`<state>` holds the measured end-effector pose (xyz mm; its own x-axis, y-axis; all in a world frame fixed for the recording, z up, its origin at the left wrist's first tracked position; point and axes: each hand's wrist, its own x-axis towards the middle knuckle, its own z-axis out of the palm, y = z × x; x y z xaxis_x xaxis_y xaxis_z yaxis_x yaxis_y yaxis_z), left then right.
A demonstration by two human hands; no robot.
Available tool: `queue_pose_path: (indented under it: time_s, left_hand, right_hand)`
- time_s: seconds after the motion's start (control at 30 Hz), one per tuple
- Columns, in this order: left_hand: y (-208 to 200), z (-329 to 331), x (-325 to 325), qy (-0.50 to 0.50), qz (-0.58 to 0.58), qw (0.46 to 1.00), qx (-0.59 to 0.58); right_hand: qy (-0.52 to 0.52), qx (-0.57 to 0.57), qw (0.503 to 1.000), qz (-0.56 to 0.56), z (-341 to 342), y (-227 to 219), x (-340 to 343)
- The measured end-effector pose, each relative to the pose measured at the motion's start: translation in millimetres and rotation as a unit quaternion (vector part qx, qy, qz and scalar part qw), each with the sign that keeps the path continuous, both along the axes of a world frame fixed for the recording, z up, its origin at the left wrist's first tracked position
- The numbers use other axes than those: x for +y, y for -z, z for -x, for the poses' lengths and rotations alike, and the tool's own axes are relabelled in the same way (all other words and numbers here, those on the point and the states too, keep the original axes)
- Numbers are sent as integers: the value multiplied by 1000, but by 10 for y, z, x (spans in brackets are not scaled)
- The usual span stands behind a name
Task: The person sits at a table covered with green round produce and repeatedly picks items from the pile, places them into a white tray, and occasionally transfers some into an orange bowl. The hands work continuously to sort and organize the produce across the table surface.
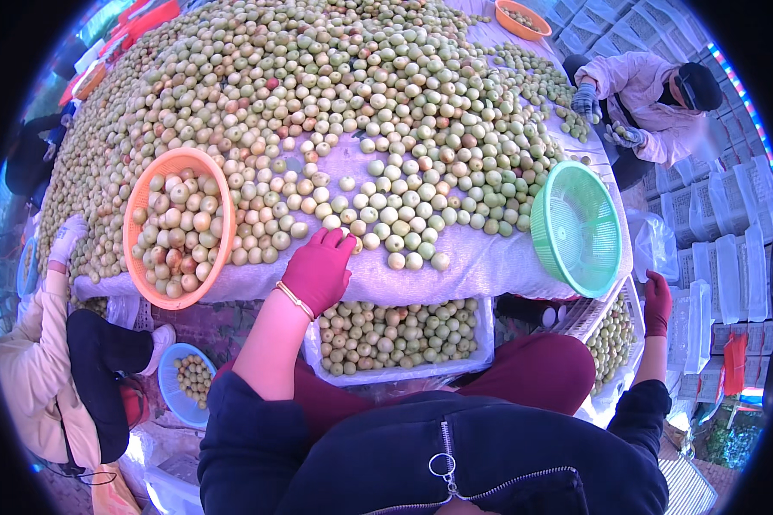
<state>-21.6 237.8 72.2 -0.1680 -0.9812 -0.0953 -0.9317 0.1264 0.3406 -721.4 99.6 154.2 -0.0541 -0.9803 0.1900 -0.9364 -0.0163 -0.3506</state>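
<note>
The person's left hand (319, 268), in a magenta glove with a thin gold bracelet at the wrist, lies palm down at the near edge of a cloth-covered table (481, 266). Its fingers are spread flat and loosely open, fingertips touching the nearest of the small round green fruits (386, 215) heaped across the table; it grips nothing that can be seen. The right hand (658, 302), gloved the same, reaches down on the right side, below a green plastic basket (575, 227) tilted at the table's corner. Its fingers appear curled near the rim of a crate, but the fisheye edge makes it impossible to tell whether it holds anything.

An orange basket (133, 225) filled with fruit sits at the left of the table, well apart from the left hand. Directly under the table edge, between the person's knees, a white crate (404, 374) is full of the same fruit. At the left a co-worker in a cream jacket (26, 369) reaches a gloved hand to the pile beside a blue bowl (170, 393). Another person in a pale pink jacket (653, 94) works at the far right
</note>
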Motion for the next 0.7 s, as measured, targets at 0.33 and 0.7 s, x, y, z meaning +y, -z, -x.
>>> queue_pose_path:
  time_s: [0.33,0.7]
  left_hand:
    - [-14,130,-2,51,19,999,0]
    - [-83,64,17,58,-20,995,81]
  right_hand:
    - [-320,16,945,62,-2482,241,-161]
    - [-237,84,967,47,-5094,1511,-1203]
